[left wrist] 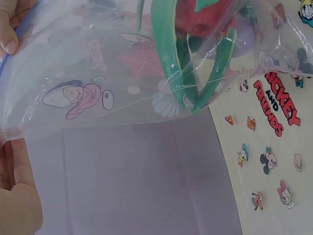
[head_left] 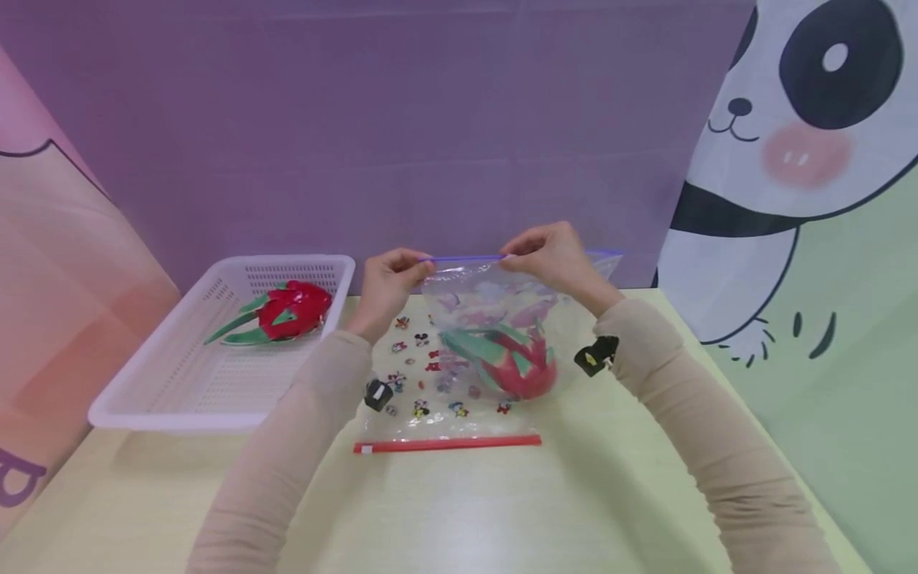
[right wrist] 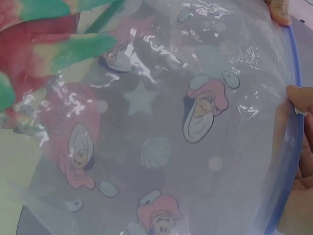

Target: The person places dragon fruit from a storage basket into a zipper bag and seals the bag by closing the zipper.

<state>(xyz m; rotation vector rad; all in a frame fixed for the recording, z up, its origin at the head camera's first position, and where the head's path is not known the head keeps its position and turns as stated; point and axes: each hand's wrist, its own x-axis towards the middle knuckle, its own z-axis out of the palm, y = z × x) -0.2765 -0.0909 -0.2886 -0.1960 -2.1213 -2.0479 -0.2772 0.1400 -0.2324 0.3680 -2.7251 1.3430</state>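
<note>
A clear zip bag [head_left: 466, 299] with cartoon prints hangs upright, a dragon fruit [head_left: 527, 371] with green-tipped scales lying low inside it. My left hand [head_left: 390, 281] pinches the left end of the blue zip strip [head_left: 466, 257]. Farther right along that strip, the thumb and fingers of my right hand [head_left: 551, 255] pinch it. In the right wrist view a small white slider [right wrist: 300, 112] shows beside my right thumb. Part of the strip's right end is behind my right hand in the head view.
Behind my left arm stands a white plastic basket [head_left: 179, 414] with another red dragon fruit [head_left: 294, 309] in it. A second clear bag [head_left: 445, 426] with a red zip strip [head_left: 448, 444] lies flat on the table [head_left: 445, 510]. A purple backdrop [head_left: 430, 135] rises behind.
</note>
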